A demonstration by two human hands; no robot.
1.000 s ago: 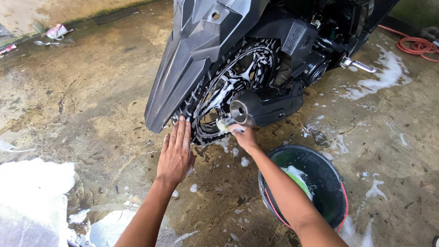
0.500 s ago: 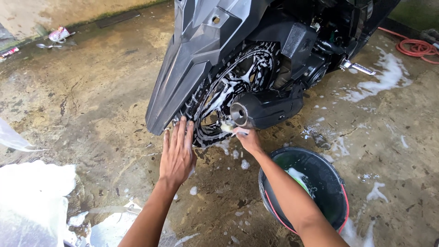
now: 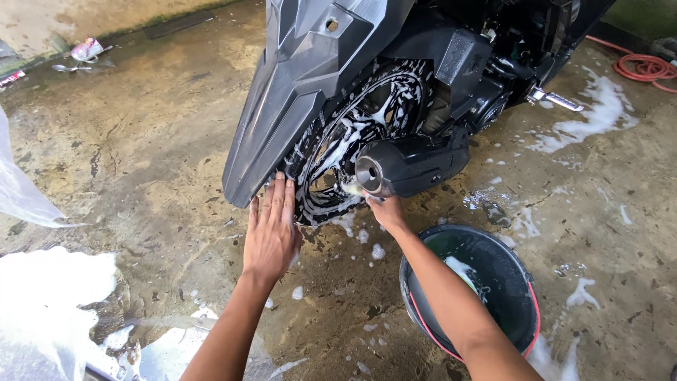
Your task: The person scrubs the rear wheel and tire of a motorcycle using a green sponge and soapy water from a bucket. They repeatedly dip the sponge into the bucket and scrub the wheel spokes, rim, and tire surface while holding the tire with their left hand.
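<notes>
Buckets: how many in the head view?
1. A dark round bucket with a red rim band stands on the wet concrete floor, lower right, beside the right forearm and below the scooter's exhaust. Others could be hidden behind the scooter.

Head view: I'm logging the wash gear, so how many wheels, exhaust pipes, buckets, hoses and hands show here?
Soapy wheel: 1
Exhaust pipe: 1
Black bucket: 1
Red hose: 1
Hands: 2, left hand, right hand
Total: 6
</notes>
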